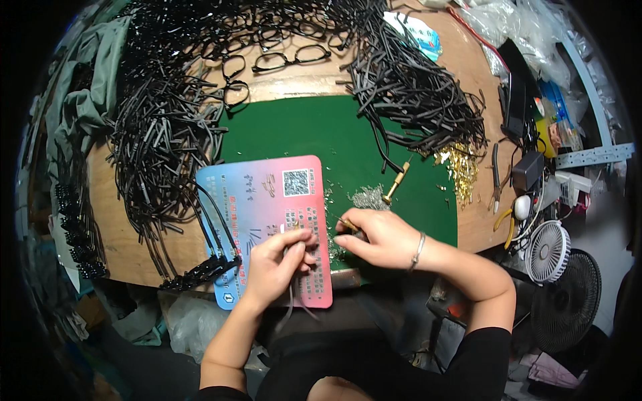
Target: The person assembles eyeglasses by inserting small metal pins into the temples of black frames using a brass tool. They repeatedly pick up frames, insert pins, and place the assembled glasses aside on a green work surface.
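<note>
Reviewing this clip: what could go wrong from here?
1. The right hand grips a slim tool close to the left hand; a slip might jab those fingers.
2. Tiny silvery pieces lie loose on the green mat just beyond the right hand, so a brush of the knuckles could scatter them.
3. A brass-coloured tool lies at that pile's edge; if nudged, it might roll through the pieces.
</note>
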Demonstrator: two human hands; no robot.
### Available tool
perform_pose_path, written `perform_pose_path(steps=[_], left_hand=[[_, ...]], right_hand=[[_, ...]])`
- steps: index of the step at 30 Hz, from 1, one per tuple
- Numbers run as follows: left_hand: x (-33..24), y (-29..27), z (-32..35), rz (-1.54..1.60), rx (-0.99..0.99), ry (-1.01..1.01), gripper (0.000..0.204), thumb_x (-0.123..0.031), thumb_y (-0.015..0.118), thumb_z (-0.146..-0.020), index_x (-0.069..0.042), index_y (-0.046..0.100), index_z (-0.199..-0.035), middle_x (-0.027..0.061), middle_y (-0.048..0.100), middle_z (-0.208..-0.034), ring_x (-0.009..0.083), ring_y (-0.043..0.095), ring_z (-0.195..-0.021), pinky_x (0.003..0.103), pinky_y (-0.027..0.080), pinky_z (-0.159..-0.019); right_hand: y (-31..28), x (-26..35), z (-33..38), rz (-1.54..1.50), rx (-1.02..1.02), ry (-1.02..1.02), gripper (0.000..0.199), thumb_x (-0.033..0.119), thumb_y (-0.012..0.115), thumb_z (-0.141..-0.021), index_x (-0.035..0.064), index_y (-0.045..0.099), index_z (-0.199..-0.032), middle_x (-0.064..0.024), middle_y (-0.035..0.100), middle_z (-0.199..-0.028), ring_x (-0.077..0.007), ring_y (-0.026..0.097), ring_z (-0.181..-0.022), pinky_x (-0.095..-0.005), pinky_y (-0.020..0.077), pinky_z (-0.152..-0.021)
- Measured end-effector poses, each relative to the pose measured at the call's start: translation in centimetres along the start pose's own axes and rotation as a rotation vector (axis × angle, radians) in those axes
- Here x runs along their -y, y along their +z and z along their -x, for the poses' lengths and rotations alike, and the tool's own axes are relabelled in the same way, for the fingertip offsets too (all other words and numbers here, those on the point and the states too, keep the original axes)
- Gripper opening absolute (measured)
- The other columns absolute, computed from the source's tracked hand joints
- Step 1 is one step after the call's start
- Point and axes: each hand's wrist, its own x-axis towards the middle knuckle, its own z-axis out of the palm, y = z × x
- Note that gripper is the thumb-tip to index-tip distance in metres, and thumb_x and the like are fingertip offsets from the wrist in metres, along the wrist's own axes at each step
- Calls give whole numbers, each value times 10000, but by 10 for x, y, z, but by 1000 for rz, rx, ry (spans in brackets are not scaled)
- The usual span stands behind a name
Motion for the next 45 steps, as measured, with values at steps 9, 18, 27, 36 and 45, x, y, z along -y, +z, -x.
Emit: perform_pose_path(steps=[9,18,27,36,45], left_hand=[[-13,-13,31,448,442,-47,719,151,373,-702,64,214,-1398,211,287,-1437,305,275,-1346,420,270,-1080],[-5,8,0,-206,-87,11,115,-71,585,-879,18,610,-948,106,674,-796,139,658,-669,247,520,-580],[2,-8,-2,-845,-340,390,93,9,594,-808,6,591,-901,165,576,-808,307,561,-694,338,454,-640],[6,30,1,-317,-339,45,90,-67,521,-918,-4,510,-982,36,564,-773,42,530,-550,177,461,-485],[20,32,3,-380,-364,119,108,-70,465,-945,22,461,-1000,77,576,-795,73,590,-577,193,498,-528]], right_hand=[[-89,12,-267,303,-468,170,370,303,527,-788,-19,657,-914,-238,630,-991,-351,628,-922,-406,499,-814],[-102,-34,-207,404,-471,191,242,175,605,-689,-47,631,-782,-263,624,-790,-372,628,-757,-410,494,-713],[-14,26,-2,4,-46,-100,146,116,637,-734,33,590,-845,-122,611,-741,-239,635,-652,-320,511,-590],[64,8,46,-19,-68,18,177,141,580,-782,18,503,-884,-171,609,-773,-355,608,-678,-423,503,-586],[36,-3,51,197,-166,-59,337,221,613,-818,67,523,-1105,-119,538,-814,-305,600,-625,-383,509,-552]])
